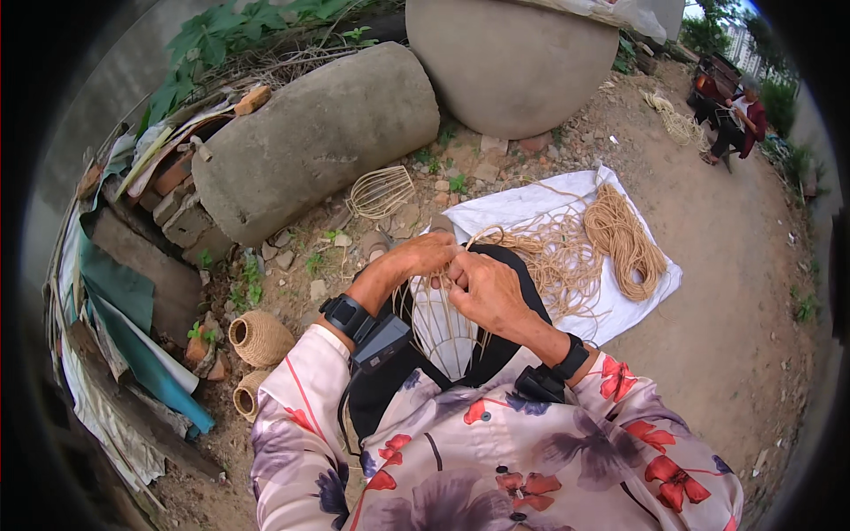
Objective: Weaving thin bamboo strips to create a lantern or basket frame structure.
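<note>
Floral shirt (496, 451): nearest the camera, spread across the near edge.
Ribbed frame (447, 323): between your legs, just beyond the shirt.
Weaving step: you seem to be working cord (551, 270) around the frame's far end; the next move probably calls for keeping it taut and the ribs evenly spaced.
Left hand (431, 254): fingers curled at that far end, partly hidden; I cannot tell what they grip.
Right hand (489, 288): closed, thumb and fingertips apparently pinching the cord.
White sheet (657, 305): on your right, under the heaped cord.
</note>
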`<state>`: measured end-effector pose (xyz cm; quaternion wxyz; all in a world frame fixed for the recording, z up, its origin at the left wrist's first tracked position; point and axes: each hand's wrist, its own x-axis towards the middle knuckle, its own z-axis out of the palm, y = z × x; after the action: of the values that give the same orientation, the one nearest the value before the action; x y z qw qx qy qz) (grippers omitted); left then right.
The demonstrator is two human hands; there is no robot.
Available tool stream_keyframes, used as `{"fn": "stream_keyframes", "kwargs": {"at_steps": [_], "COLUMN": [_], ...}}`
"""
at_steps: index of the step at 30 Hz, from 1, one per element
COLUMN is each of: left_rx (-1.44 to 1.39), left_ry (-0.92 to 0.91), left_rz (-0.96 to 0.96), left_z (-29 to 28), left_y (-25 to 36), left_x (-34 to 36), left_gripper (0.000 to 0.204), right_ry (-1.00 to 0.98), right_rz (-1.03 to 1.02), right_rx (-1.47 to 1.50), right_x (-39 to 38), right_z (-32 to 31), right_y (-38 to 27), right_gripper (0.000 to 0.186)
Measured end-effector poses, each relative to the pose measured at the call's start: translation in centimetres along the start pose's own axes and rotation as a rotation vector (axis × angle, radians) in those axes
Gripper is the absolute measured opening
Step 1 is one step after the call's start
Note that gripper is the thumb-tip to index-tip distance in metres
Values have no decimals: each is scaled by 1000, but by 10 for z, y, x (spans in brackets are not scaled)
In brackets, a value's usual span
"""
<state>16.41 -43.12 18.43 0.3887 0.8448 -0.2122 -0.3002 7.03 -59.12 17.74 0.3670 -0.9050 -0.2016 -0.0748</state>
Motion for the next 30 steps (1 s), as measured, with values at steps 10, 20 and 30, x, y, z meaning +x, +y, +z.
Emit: {"fn": "stream_keyframes", "kwargs": {"at_steps": [10, 20, 30], "left_rx": [141, 179, 134], "left_ry": [-51, -23, 44], "left_rz": [135, 107, 102], "left_z": [-5, -4, -3], "left_y": [-3, -11, -31], "left_x": [-2, 10, 22], "left_gripper": [35, 33, 36], "right_ry": [298, 123, -180], "right_rz": [-276, -147, 151], "right_rx": [-182, -228, 346], "right_x": [-8, 7, 15], "right_z": [18, 8, 1], "right_y": [7, 0, 29], "right_gripper": [19, 13, 21]}}
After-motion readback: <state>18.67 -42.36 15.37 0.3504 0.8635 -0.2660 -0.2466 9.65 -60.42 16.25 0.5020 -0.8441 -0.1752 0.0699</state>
